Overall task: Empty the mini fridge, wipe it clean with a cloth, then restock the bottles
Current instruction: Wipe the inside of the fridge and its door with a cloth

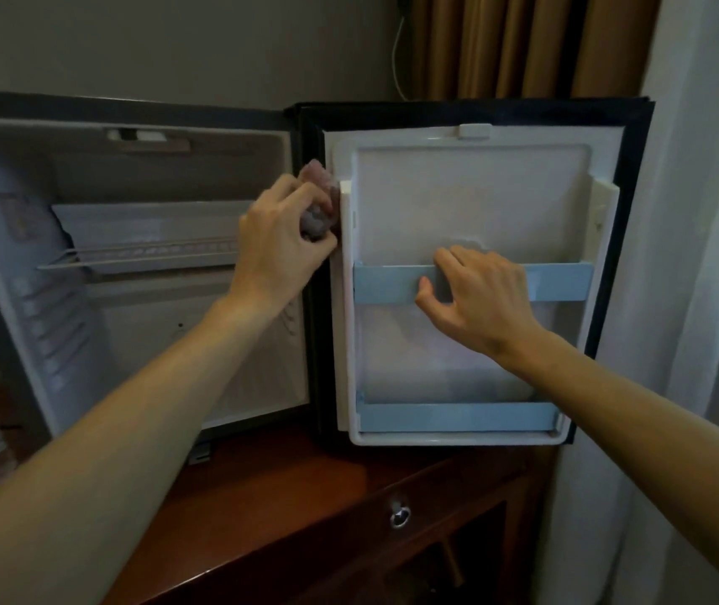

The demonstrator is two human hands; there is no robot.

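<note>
No legible text; only a blurred sticker (pixel 17 216) on the fridge's inner wall.

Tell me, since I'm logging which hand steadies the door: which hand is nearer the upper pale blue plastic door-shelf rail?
Right. The right hand rests on the upper pale blue plastic door-shelf rail, fingers over its top edge. The left hand grips a crumpled pinkish-grey cloth at the door's hinge edge, left of the rail.
</note>
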